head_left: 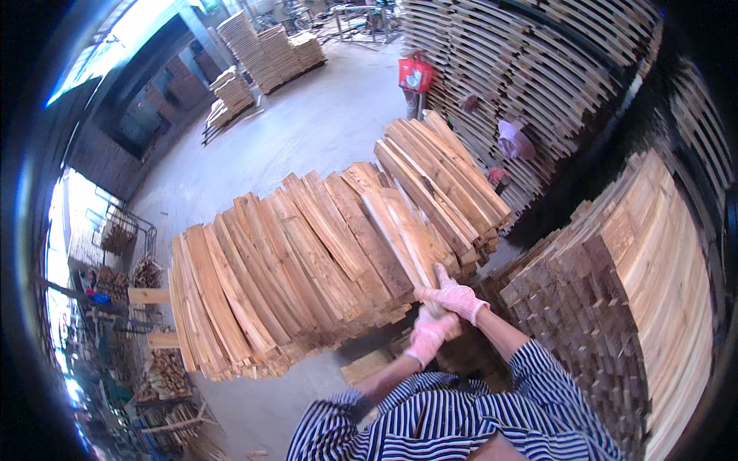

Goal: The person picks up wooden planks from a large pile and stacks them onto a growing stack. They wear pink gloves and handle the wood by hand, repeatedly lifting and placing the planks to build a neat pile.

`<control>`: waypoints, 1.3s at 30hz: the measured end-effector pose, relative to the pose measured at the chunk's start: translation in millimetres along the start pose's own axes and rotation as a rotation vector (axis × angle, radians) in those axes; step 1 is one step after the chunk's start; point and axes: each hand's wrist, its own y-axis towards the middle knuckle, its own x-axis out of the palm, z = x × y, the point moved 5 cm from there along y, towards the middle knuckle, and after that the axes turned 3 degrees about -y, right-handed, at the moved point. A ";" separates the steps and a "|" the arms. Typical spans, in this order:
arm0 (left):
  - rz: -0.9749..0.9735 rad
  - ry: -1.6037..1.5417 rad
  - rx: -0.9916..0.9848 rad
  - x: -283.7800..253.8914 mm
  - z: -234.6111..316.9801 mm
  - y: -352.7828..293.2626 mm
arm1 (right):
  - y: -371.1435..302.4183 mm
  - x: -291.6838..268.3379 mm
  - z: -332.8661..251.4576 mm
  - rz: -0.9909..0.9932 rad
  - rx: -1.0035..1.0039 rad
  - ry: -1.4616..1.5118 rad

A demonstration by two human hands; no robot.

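Both my hands wear pale pink gloves and are closed at the near end of a wooden board [406, 242]. My left hand [430, 335] grips its end from below and the left. My right hand [459, 299] holds it just beyond, the thumb lying along the wood. The board looks slightly blurred and points away from me over a long stack of boards [307, 253]; a second piece may lie against it, but I cannot tell. To the right of the held board, a raised pile of boards [442, 180] sits on the stack's far right end.
A tall stack of boards [661, 253] rises close on my right. Spaced boards [530, 69] form a high wall at the back right, with a red bag [415, 74] beside it. More piles [269, 58] stand on the concrete floor [307, 123] farther off.
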 end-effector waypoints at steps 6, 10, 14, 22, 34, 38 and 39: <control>-0.036 -0.266 -0.072 -45.2 18.5 13.8 | -27.3 -12.9 17.2 0.015 -0.161 0.605; -0.182 -0.922 -0.104 -3.3 89.1 38.3 | -118.0 -30.5 3.4 0.121 -0.185 0.389; -0.542 -0.702 0.084 59.9 187.3 -29.0 | -231.6 -77.1 -12.7 0.294 -0.197 0.424; -1.012 -0.447 0.510 263.7 351.0 -120.1 | -425.9 -192.1 -4.9 1.052 -0.270 0.264; -1.312 -0.302 0.033 525.1 333.4 -220.5 | -830.7 -207.4 293.7 1.571 0.541 -0.040; -1.155 -0.273 0.167 570.4 302.3 -220.5 | -946.1 -193.2 399.7 1.586 0.994 -0.096; -1.146 -0.291 0.135 576.0 297.1 -221.3 | -960.9 -190.7 424.0 1.577 1.029 -0.043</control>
